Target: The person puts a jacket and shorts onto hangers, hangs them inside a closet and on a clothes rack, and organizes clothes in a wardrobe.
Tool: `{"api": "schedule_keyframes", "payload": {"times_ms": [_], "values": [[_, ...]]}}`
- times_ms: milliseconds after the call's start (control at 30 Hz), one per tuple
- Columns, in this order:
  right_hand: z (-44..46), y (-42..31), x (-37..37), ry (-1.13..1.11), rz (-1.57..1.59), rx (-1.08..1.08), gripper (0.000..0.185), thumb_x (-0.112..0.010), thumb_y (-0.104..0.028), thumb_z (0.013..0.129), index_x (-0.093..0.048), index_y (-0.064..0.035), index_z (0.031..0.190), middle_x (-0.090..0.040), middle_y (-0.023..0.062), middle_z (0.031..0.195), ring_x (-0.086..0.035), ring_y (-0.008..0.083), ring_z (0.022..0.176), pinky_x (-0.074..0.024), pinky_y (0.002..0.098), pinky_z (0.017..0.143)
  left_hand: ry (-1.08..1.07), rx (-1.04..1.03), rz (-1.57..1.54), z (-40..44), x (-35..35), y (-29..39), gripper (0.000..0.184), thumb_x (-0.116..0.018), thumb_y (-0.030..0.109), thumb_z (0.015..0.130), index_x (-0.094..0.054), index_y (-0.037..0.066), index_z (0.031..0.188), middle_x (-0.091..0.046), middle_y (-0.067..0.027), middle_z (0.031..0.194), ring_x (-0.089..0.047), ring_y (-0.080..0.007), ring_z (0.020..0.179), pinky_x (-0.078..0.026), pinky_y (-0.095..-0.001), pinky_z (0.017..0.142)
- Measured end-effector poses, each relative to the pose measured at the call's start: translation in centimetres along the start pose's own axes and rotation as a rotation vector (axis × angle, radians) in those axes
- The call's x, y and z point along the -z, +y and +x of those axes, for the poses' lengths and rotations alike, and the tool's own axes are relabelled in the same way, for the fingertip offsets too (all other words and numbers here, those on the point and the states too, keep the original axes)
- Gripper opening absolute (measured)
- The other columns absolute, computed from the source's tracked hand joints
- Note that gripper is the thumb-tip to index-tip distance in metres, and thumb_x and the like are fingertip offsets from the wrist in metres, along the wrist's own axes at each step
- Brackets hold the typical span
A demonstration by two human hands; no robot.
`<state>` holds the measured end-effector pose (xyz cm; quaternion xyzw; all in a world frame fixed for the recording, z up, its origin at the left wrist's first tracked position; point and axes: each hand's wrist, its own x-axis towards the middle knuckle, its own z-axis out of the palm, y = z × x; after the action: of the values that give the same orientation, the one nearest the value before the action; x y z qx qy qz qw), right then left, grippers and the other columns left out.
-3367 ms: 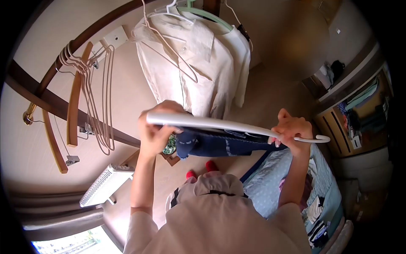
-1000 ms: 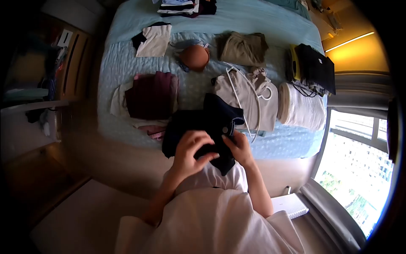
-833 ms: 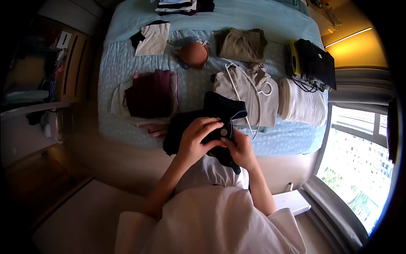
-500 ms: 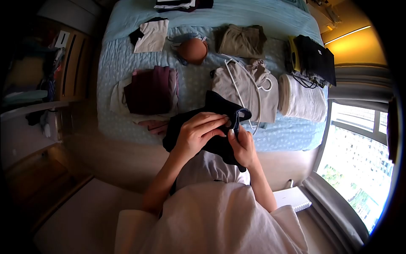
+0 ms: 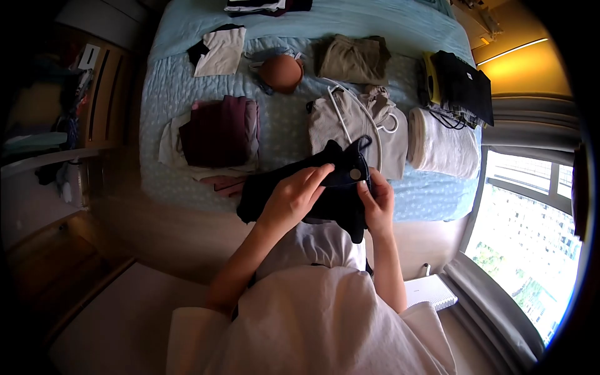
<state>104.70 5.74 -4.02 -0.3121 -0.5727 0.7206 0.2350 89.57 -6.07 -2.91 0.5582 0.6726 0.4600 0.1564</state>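
Note:
Dark trousers [image 5: 281, 172], nearly black, hang bunched between my hands over the bed's near edge. A round pale metal button [image 5: 355, 173] shows on their waistband, which faces up. My left hand [image 5: 292, 195] is closed on the cloth left of the button, its thumb and fingertips at the band. On the right, my right hand [image 5: 379, 203] pinches the band's end beside the button, thumb on top and fingers behind. Just beyond the trousers lies a light beige zip jacket [image 5: 331, 122], with a white hanger [image 5: 379, 142] on it.
The bed [image 5: 156, 131] carries a maroon folded stack [image 5: 215, 134], a black-and-white top [image 5: 220, 53], a brown bra [image 5: 281, 73], olive shorts [image 5: 353, 59], a rolled white towel [image 5: 444, 144] and black clothes [image 5: 461, 87]. A window [image 5: 531, 212] is at right, shelves [image 5: 37, 153] at left.
The waistband has been turned and spread, so its button now shows. My right hand has shifted right and my fingers are farther apart. The view has moved slightly.

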Motion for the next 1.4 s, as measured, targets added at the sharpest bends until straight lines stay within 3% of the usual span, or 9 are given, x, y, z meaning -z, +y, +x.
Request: {"api": "schedule_keyframes", "payload": {"times_ms": [133,233,500,567,667,800,1067,1200,1400], "values": [[0.4,-2.0,-2.3,-0.035,0.071,-0.078,0.019,-0.054,-0.008,0.092,-0.057,0.0032,0.107,-0.062,0.0007,0.088,-0.052,0.0035,0.082,-0.04,0.0176,0.072,0.101,-0.021,0.217,-0.3,0.1,-0.1,0.044,-0.065,-0.01,0.07,-0.058,0.001,0.112,-0.061,-0.0147,0.103,-0.065,-0.026,0.082,-0.053,-0.0347,0.065],[0.6,-2.3,-3.3,0.008,-0.123,-0.017,0.017,-0.056,-0.013,0.092,-0.058,0.0011,0.103,-0.058,-0.001,0.071,-0.049,0.0024,0.068,-0.0393,0.017,0.064,0.343,-0.21,0.288,1.1,0.5,-0.2,0.04,-0.062,-0.007,0.071,-0.064,0.002,0.11,-0.061,-0.0095,0.102,-0.064,-0.0224,0.076,-0.053,-0.0291,0.06],[1.7,-2.4,-4.0,-0.017,-0.257,0.067,0.023,-0.051,-0.019,0.095,-0.051,0.0012,0.085,-0.044,0.0012,0.063,-0.036,0.0067,0.064,-0.0349,0.0234,0.057,0.168,-0.263,0.241,1.4,1.6,-0.3,0.026,-0.064,-0.005,0.069,-0.065,0.003,0.094,-0.062,-0.0065,0.092,-0.064,-0.0207,0.071,-0.052,-0.031,0.058],[1.9,-2.6,-3.9,-0.043,-0.246,0.021,0.025,-0.05,-0.019,0.096,-0.05,0.0011,0.082,-0.041,0.0018,0.062,-0.034,0.0071,0.064,-0.0337,0.025,0.056,0.106,-0.145,0.023,1.8,2.0,-0.4,0.022,-0.062,-0.006,0.069,-0.062,0.002,0.09,-0.061,-0.0073,0.088,-0.063,-0.0217,0.07,-0.051,-0.0319,0.058],[2.2,-3.5,-4.2,-0.115,-0.303,-0.005,0.027,-0.048,-0.018,0.096,-0.048,0.0011,0.078,-0.04,0.0079,0.058,-0.031,0.0134,0.056,-0.0323,0.0283,0.051,0.079,-0.038,-0.151,2.4,2.4,0.2,0.014,-0.061,-0.006,0.072,-0.06,0.001,0.084,-0.059,-0.008,0.081,-0.061,-0.0237,0.066,-0.048,-0.032,0.055],[2.9,-3.9,-5.0,-0.039,-0.457,0.095,0.029,-0.047,-0.018,0.097,-0.049,0.0026,0.076,-0.038,0.0183,0.053,-0.026,0.0312,0.05,-0.0297,0.035,0.045,0.233,0.138,-0.113,2.8,2.1,0.8,0.005,-0.061,-0.003,0.077,-0.059,0.001,0.077,-0.053,-0.0094,0.071,-0.055,-0.0264,0.06,-0.041,-0.0317,0.052],[4.6,-4.6,-4.5,-0.307,-0.493,0.172,0.021,-0.048,-0.011,0.093,-0.049,0.0039,0.079,-0.042,0.0225,0.058,-0.036,0.0428,0.059,-0.0332,0.0409,0.051,0.331,0.02,0.004,3.9,2.6,0.4,0.006,-0.059,-0.005,0.077,-0.058,0.001,0.079,-0.053,-0.01,0.071,-0.057,-0.0269,0.061,-0.044,-0.0331,0.053],[4.2,-5.8,-5.7,-0.229,-0.497,0.081,0.021,-0.049,-0.014,0.093,-0.049,0.0041,0.081,-0.044,0.0236,0.06,-0.041,0.0437,0.061,-0.0348,0.0413,0.053,0.256,0.017,0.046,4.5,4.1,0.7,0.007,-0.057,-0.009,0.077,-0.057,-0.003,0.081,-0.054,-0.012,0.071,-0.056,-0.026,0.06,-0.045,-0.0292,0.055],[3.0,-5.6,-6.2,-0.264,-0.543,0.217,0.021,-0.057,-0.015,0.088,-0.051,0.0035,0.097,-0.053,0.0227,0.065,-0.052,0.0414,0.059,-0.0409,0.0387,0.054,0.192,0.102,-0.083,3.7,4.4,-0.1,0.005,-0.051,-0.006,0.08,-0.051,-0.003,0.076,-0.048,-0.0121,0.067,-0.048,-0.0264,0.056,-0.04,-0.0287,0.053]]}}
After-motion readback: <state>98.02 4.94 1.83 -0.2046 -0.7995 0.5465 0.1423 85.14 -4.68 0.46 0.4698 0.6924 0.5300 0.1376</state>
